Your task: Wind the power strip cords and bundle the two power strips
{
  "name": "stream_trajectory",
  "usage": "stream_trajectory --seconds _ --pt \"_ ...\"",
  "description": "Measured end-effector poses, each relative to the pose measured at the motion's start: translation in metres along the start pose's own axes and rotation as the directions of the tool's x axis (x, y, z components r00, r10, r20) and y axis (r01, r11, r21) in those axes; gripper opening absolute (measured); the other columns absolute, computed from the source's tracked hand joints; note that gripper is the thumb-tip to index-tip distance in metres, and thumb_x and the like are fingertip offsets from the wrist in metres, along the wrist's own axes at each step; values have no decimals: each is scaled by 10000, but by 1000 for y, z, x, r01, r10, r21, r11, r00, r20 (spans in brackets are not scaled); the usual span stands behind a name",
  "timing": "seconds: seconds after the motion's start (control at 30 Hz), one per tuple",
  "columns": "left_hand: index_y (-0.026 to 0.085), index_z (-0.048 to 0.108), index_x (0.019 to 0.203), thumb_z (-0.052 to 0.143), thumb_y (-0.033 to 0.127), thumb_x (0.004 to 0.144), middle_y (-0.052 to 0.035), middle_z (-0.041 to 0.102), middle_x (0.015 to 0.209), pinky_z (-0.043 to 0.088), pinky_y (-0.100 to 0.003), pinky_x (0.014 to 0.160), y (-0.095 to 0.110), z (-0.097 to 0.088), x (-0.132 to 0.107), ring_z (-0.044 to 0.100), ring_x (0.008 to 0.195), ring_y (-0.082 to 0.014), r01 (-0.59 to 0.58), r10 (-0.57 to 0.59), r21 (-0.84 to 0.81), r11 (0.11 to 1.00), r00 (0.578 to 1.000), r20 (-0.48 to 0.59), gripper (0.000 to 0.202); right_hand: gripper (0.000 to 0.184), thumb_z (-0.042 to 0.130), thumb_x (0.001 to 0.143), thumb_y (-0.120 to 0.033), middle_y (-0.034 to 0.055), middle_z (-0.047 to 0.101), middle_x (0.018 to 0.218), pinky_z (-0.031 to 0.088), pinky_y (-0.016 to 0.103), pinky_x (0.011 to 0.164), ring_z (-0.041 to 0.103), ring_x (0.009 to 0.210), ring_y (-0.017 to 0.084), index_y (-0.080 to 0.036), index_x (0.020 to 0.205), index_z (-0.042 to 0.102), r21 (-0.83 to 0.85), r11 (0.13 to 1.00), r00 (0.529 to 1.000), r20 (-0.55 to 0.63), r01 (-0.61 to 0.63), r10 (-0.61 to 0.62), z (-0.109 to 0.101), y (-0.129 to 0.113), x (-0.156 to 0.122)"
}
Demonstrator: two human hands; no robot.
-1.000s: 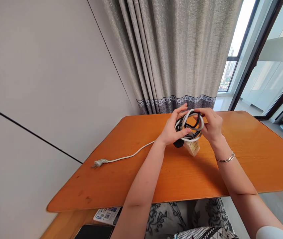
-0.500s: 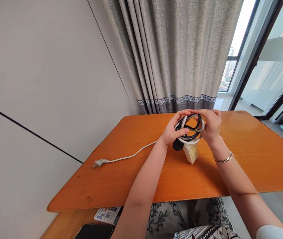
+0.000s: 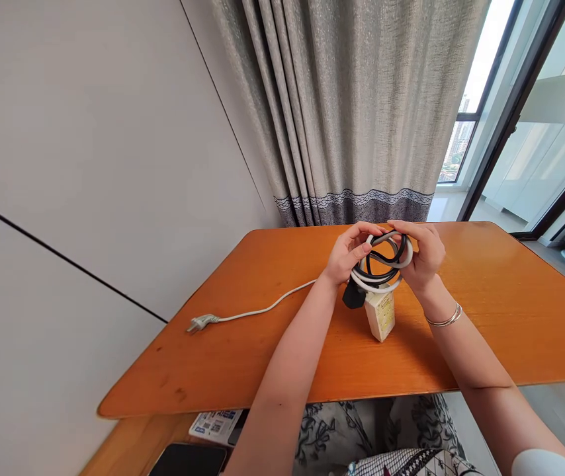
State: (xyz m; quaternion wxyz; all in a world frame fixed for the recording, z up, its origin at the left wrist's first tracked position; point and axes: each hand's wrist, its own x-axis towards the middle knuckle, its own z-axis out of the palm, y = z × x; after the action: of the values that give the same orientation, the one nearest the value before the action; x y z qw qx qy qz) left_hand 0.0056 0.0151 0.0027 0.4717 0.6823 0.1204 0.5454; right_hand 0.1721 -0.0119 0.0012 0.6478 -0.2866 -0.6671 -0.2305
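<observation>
A tangle of black and white cables (image 3: 379, 279) is held up over the table between both hands. My left hand (image 3: 349, 254) pinches the left side of the loops with thumb and fingers. On the other side, my right hand (image 3: 421, 254) grips the upper right of the same loops. Below the loops are a black plug (image 3: 353, 295) and a whitish block with yellowish sides (image 3: 380, 316), perhaps a power strip. One white cord runs left across the tabletop to a white plug (image 3: 203, 322). My fingers partly hide how the loops cross.
The orange wooden table (image 3: 272, 370) has rounded corners. A dark phone (image 3: 188, 459) and a printed paper or box (image 3: 216, 426) lie on a lower surface at front left. Behind are a grey curtain (image 3: 362, 99) and a pale wall panel (image 3: 88, 132) at left.
The cable loops have shifted slightly and look more spread. The block beneath appears a little lower and nearer. The white plug at left stays lying on the table.
</observation>
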Motion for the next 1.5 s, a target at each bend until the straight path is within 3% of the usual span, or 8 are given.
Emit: stream_trajectory --seconds 0.27,0.5,0.7,0.83,0.93,1.03,1.27,1.5 --pt "207 560 658 774 690 645 35 593 565 501 -274 555 -26 20 -1 561 505 -123 168 -202 -128 977 921 -332 528 156 476 1031 -391 59 737 970 597 443 761 738 892 248 -304 1086 594 142 985 977 -173 -99 123 0 -4 1" --pt "205 632 917 652 661 797 -47 755 967 569 -333 831 -20 1 4 751 868 -194 111 -160 -185 976 947 -279 472 183 485 1038 -366 54 689 1006 582 431 823 708 934 235 -286 1117 629 216 968 954 -239 -130 182 -15 16 16" --pt "173 635 942 696 505 794 -82 742 1037 531 -371 927 -5 -35 -1 731 898 -193 354 -351 207 912 935 -56 369 221 523 1016 -427 26 664 955 587 368 751 694 830 179 -244 1068 635 152 970 908 -349 -189 231 -22 45 18" --pt "186 637 1167 794 430 693 -122 668 1319 497 -372 1001 -3 -45 -7 653 1180 -263 388 -641 633 669 733 228 556 261 535 999 -474 30 643 950 597 387 751 689 833 187 -235 1050 626 150 956 863 -413 -251 291 -27 57 22" --pt "196 627 1243 819 436 632 -115 651 1363 501 -344 961 -19 -50 -8 636 1204 -280 321 -827 848 421 519 215 684 266 550 989 -484 24 625 913 601 385 704 676 755 176 -228 1016 616 157 950 826 -470 -269 312 -31 64 28" --pt "201 690 1105 825 410 589 -77 729 1205 510 -294 846 -46 -52 -9 674 1075 -253 229 -902 930 287 391 182 573 286 586 966 -509 13 595 877 607 378 671 673 751 176 -222 969 598 140 952 769 -563 -272 303 -38 75 32" --pt "198 632 709 710 189 625 7 696 736 469 -240 639 -77 -63 -18 641 732 -160 346 -948 934 90 316 -26 115 181 501 1024 -408 56 538 958 584 314 649 681 948 222 -239 1014 564 204 959 747 -603 -198 282 -62 111 27" --pt "205 633 658 799 241 582 27 650 616 468 -249 638 -75 -74 -20 600 646 -150 384 -955 922 53 288 -65 186 134 585 993 -358 42 531 907 543 289 577 663 828 182 -226 969 583 173 962 732 -625 -210 272 -56 99 30"
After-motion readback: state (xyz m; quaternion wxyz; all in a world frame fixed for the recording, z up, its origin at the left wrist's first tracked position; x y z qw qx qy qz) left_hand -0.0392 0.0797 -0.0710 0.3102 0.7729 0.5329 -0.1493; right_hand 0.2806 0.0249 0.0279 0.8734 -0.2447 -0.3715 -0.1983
